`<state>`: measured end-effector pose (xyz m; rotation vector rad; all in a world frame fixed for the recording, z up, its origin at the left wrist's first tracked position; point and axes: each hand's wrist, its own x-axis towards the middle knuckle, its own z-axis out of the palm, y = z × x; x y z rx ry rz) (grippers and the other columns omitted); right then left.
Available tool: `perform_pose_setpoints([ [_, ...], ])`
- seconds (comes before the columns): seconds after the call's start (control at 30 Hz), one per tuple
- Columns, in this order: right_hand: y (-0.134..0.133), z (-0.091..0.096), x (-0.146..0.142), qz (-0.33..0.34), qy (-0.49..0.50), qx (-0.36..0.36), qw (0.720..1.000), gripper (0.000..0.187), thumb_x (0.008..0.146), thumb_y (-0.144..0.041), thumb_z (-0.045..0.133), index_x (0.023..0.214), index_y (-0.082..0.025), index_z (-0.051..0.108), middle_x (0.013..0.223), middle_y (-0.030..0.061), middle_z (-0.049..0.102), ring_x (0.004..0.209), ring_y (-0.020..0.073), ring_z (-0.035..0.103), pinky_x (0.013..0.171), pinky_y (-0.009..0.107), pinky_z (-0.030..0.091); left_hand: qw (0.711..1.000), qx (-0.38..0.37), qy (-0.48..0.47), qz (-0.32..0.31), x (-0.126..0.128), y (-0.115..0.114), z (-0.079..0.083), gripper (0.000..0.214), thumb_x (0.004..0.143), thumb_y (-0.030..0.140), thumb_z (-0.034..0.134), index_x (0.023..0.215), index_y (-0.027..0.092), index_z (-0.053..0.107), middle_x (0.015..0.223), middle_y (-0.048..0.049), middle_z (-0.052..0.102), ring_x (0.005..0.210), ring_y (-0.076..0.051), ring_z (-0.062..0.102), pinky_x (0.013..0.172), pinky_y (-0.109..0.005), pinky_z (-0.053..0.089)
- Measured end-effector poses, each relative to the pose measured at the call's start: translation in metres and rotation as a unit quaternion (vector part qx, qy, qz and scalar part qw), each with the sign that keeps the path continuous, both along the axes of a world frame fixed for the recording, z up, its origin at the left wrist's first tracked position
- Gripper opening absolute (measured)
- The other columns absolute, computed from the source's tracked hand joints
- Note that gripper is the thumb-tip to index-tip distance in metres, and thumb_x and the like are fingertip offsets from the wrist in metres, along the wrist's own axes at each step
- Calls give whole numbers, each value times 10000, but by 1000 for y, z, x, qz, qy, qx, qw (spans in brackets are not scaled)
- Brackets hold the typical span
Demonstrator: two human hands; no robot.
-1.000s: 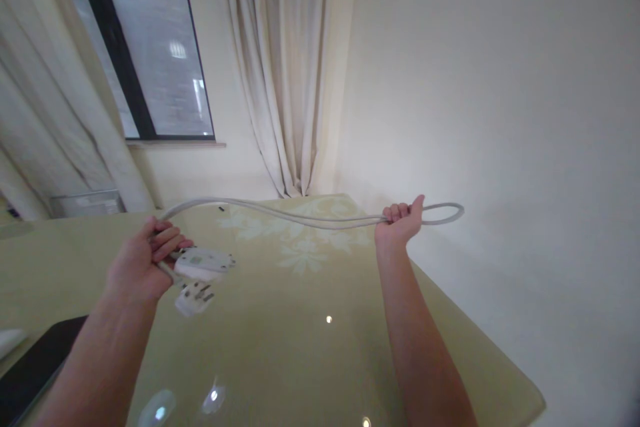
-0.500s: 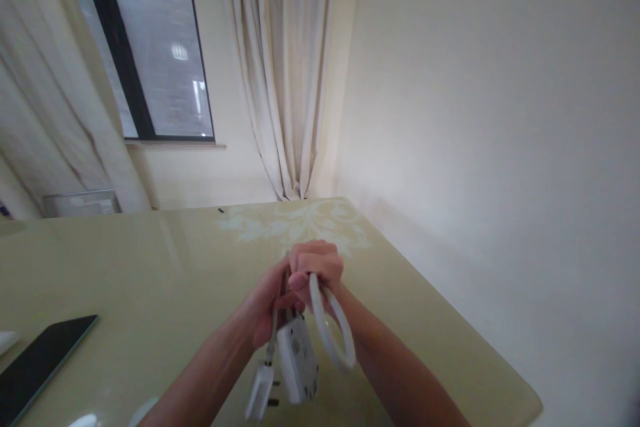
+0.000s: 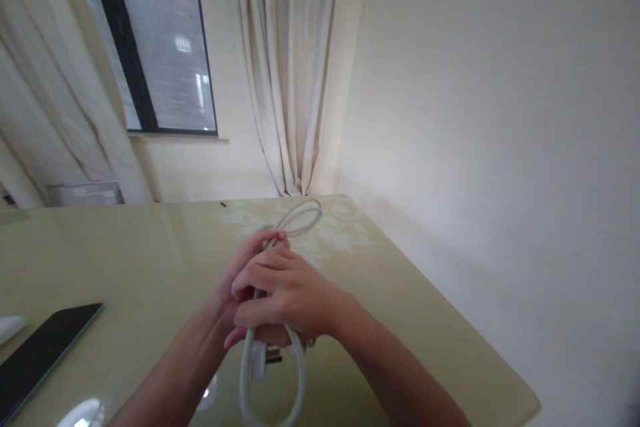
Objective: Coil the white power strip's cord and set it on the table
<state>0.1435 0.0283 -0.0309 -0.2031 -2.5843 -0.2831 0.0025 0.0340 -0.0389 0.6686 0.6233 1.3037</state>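
Cord held above desk

Head cam: R hand crosses over L hand, fingers of both curled round the cord. 1 loop sticks out past L fingertips; another hangs below R hand, w/ plug btwn its sides. Black slab on desk, far L.

Over the glossy yellow-green worktop, the right hand lies across the left hand; a white cable loops out beyond them and below. From here, a white pinned plug seems to sit behind the lower loop. Off left lies a flat black rectangular tablet.
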Motion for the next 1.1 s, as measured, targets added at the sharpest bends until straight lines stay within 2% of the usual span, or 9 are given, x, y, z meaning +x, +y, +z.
perform_pose_setpoints([
  [0.1, -1, 7, 4, -65, 42, 28, 997, 215, 1070, -349, 555, 1162, -323, 748, 1383, 6, 639, 1291, 208, 479, 1177, 397, 340, 995, -80, -42, -36, -12, 4, 23, 161, 956, 282, 661, 829, 188, 632, 608, 40, 569, 497, -115, 595, 460, -203, 509],
  [0.23, 5, 20, 20, -95, 107, -19, 989, 336, 1080, -219, 488, 1380, -255, 634, 1441, 87, 610, 1338, 211, 506, 1138, 393, 408, 991, -84, -92, 46, -24, 11, 34, 284, 1062, 276, 485, 809, 181, 572, 445, 108, 379, 303, -70, 372, 330, -168, 337],
  [0.33, 4, 29, 30, -108, 187, -119, 969, 334, 1076, -171, 431, 1328, -224, 645, 1280, 105, 677, 1214, 214, 596, 1073, 402, 468, 985, -34, -121, 122, -30, 16, 32, 265, 1062, 245, 496, 810, 179, 545, 439, 131, 375, 279, -46, 270, 381, -162, 394],
  [0.43, -5, 29, 25, -155, 160, -198, 955, 385, 1042, -435, 578, 1348, -204, 617, 1200, 105, 697, 1142, 246, 631, 1004, 408, 501, 979, -3, -116, 166, -34, 20, 28, 242, 1000, 277, 639, 804, 196, 525, 469, 134, 419, 295, -41, 298, 390, -158, 389],
  [0.5, -10, 24, 13, -204, 104, -201, 952, 544, 977, -591, 625, 1336, -182, 617, 1184, 120, 689, 1081, 266, 642, 921, 398, 517, 979, 6, -95, 177, -35, 21, 27, 321, 952, 328, 716, 761, 207, 490, 472, 128, 419, 312, -46, 327, 386, -161, 380],
  [0.6, -12, 11, -4, -243, 52, -167, 954, 410, 1038, -512, 540, 1238, -170, 644, 1137, 122, 678, 973, 240, 642, 813, 349, 498, 976, 6, -56, 208, -34, 21, 26, 402, 882, 393, 788, 723, 211, 466, 493, 115, 442, 347, -52, 368, 399, -168, 399],
  [0.77, -4, 3, -12, -188, 97, -216, 953, 292, 1022, -486, 600, 1030, -198, 645, 967, 47, 696, 879, 190, 625, 774, 305, 460, 971, 24, 17, 238, -23, 22, 21, 413, 750, 422, 866, 741, 201, 517, 570, 97, 516, 416, -60, 422, 402, -172, 379],
  [0.97, 6, 9, 2, -243, 311, -290, 872, 335, 1009, -505, 609, 1078, -185, 676, 1080, 89, 702, 1007, 210, 635, 897, 353, 480, 951, 120, 235, 163, -7, 17, 1, 461, 781, 628, 784, 878, 189, 681, 734, 6, 646, 594, -123, 557, 495, -209, 405],
  [1.1, 17, 6, 12, -200, 330, -455, 802, 395, 931, -548, 707, 1099, -192, 674, 988, 65, 733, 863, 188, 676, 778, 319, 528, 898, 248, 352, 87, 5, 9, -7, 381, 909, 576, 669, 848, 200, 669, 735, -11, 630, 685, -159, 576, 617, -252, 472],
])
